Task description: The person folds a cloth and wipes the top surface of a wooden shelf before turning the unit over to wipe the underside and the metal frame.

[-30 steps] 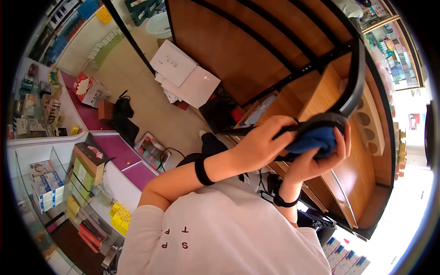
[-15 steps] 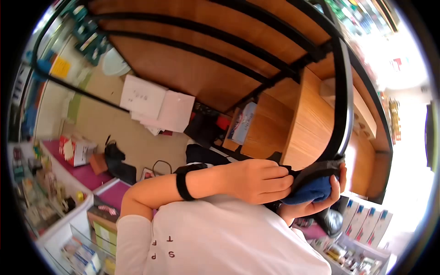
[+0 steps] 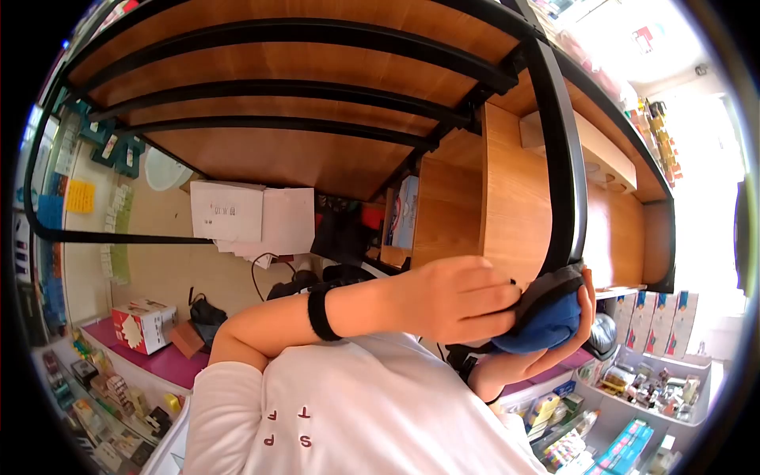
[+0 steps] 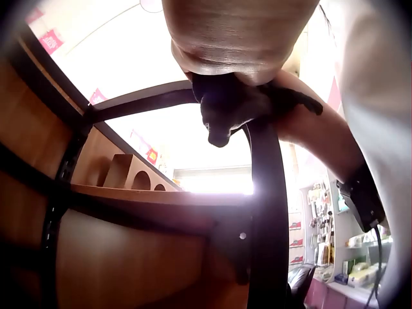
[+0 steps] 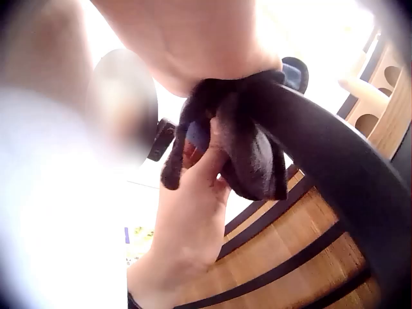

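A blue and black cloth [image 3: 541, 324] is bunched against the lower end of a curved black metal bar [image 3: 564, 174]. On its left, my left hand [image 3: 447, 306] pinches the dark edge with curled fingers. My right hand [image 3: 576, 326] grips the blue side from the right, fingers bent round it. In the left wrist view, dark cloth [image 4: 228, 109] hangs under my left hand [image 4: 241, 35], beside the bar [image 4: 267, 212]. The right wrist view has dark cloth [image 5: 254, 154] below my right hand [image 5: 199, 38], with my left hand's fingers [image 5: 219, 138] among its folds.
Black slats cross a wooden panel [image 3: 269, 158] above. Wooden shelving [image 3: 518, 190] stands behind the bar. White sheets [image 3: 229, 212] lie at centre left, near a red and white box [image 3: 145, 326]. Goods fill a tray [image 3: 649, 388] at lower right.
The head view has turned, bringing the slats across the top. My left hand has gone from a spread thumb to curled fingers at the cloth's edge. Both hands remain on the cloth.
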`<state>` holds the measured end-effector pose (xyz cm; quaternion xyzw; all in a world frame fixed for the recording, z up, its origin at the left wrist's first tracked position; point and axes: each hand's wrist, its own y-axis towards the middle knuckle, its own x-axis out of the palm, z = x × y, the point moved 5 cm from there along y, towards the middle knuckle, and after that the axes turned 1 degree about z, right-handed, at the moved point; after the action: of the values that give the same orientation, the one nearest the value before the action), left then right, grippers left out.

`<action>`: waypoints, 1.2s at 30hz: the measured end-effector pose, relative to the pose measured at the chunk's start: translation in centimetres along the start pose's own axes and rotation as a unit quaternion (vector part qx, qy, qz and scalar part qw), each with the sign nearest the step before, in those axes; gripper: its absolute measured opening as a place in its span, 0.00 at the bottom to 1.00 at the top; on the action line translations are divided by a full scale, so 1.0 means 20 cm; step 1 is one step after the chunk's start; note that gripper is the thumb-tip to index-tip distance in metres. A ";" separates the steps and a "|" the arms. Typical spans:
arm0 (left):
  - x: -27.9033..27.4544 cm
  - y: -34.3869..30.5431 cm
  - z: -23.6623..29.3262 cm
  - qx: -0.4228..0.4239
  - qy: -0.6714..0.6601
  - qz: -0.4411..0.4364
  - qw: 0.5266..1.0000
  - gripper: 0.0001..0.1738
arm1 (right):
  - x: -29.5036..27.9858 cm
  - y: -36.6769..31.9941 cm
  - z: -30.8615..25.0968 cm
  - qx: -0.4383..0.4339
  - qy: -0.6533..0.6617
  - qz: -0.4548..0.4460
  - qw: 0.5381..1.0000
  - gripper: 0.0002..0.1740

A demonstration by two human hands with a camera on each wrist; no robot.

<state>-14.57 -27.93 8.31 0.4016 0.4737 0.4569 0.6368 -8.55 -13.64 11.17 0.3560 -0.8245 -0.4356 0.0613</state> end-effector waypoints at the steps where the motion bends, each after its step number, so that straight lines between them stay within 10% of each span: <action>1: 0.00 0.00 -0.02 -0.005 0.007 -0.008 1.000 0.11 | 0.02 -0.01 -0.02 0.004 -0.009 0.005 1.000 0.29; 11: 0.00 -0.08 -0.04 -0.076 -0.072 -0.101 0.989 0.21 | -0.07 -0.25 0.02 0.145 -0.024 0.104 0.984 0.29; 17: -0.05 -0.08 -0.16 -0.072 -0.064 -0.136 0.986 0.25 | -0.07 -0.29 -0.10 0.043 -0.195 0.053 0.978 0.35; 21: -0.18 0.02 -0.42 -0.137 -0.015 0.042 0.990 0.34 | 0.02 -0.25 -0.19 0.050 -0.277 0.003 0.960 0.43; 29: -0.06 0.22 -0.67 -0.199 0.017 -0.031 0.979 0.18 | 0.14 0.06 -0.20 0.024 -0.322 -0.031 0.946 0.43; 36: 0.20 0.19 -1.05 -0.511 -0.372 0.104 0.768 0.15 | 0.27 0.37 -0.23 -0.016 -0.332 -0.127 0.934 0.40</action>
<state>-35.22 -21.45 6.06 0.2019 -0.1487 0.5099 0.8229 -14.59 -17.37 18.52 0.2916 -0.7385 -0.5466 -0.2661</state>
